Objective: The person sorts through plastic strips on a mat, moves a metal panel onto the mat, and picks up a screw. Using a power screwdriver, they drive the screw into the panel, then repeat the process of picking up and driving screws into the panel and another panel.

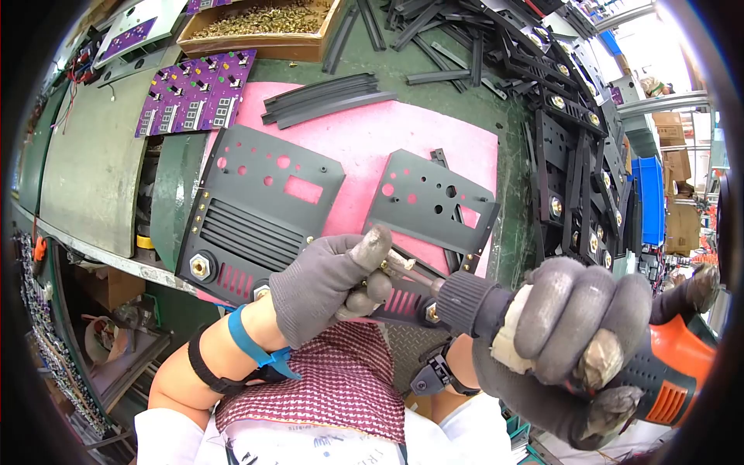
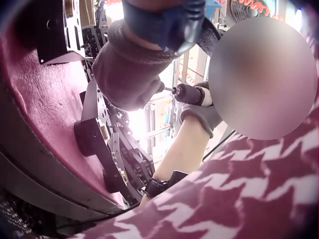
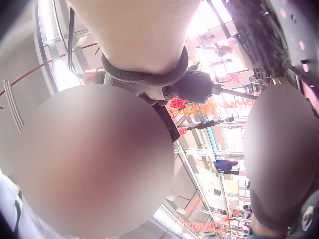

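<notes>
My right hand (image 1: 581,325), in a grey glove, grips an orange and black power drill (image 1: 674,368) by its body. The drill's black ribbed chuck (image 1: 469,302) points left, and a thin metal bit (image 1: 418,273) runs from it to my left hand (image 1: 329,283). That hand, also gloved, has its fingers curled at the bit's tip, about a small brass-coloured piece (image 1: 383,265) mostly hidden by the fingers; I cannot tell its exact kind. Behind the hands lie two dark metal panels with cut-outs, a left panel (image 1: 260,174) and a right panel (image 1: 422,186). The left wrist view shows the bit (image 2: 168,89) meeting the left glove.
Both panels lie on a pink mat (image 1: 310,101). Dark metal strips (image 1: 329,98) rest behind them. A wooden box (image 1: 256,48) of small brass parts stands at the back, beside purple circuit boards (image 1: 194,93). More dark panels (image 1: 570,170) are stacked on the right.
</notes>
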The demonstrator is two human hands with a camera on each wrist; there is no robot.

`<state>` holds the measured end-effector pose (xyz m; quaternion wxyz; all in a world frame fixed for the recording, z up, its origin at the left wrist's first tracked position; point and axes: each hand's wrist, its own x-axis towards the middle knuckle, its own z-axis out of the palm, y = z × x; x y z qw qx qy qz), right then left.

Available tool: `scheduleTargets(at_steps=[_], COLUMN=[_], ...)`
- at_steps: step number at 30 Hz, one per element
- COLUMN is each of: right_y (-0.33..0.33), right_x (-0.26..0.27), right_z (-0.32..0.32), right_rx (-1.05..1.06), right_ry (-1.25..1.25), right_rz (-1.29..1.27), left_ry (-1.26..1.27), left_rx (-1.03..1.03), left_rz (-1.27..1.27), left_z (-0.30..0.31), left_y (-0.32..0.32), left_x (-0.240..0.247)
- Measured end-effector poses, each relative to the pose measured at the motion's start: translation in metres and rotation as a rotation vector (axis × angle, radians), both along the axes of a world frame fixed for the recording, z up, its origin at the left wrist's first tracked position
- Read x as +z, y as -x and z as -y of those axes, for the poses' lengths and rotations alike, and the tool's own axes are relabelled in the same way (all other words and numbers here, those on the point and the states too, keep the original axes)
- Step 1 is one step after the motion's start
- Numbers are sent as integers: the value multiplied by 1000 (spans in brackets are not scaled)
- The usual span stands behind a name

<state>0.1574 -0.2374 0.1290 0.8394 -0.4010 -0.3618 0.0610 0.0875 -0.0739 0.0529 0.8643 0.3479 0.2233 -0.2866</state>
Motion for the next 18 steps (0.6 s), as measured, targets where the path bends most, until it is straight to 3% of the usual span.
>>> scheduleTargets(at_steps=[7,9,10,12,13,14,15,17,18], right_y=[-4,-2,-1,2,4,7,7,4,2], right_x=[1,-3,-5,-10,-12,-12,-13,-14,-15], right_z=[-5,-8,-10,-2,1,0,-2,-9,-13], right_rx=[107,75,45,-39,-133,-195,-252,-229,-212], right_ry=[56,35,14,31,48,86,124,106,100], right_rz=[54,66,78,64,50,16,-17,-20,-24], left_ry=[16,-286,-338,-712,-891,-1383,-1812,-2121,-1967], left_rx=[46,-193,-214,-81,207,363,268,250,254], left_rz=[-34,-70,-67,243,393,532,213,197,164], left_z=[0,-12,-28,-57,-61,-74,-81,-99,-105], left_y=[2,4,12,41,54,60,63,68,72], left_x=[8,27,31,37,17,2,7,-18,-25])
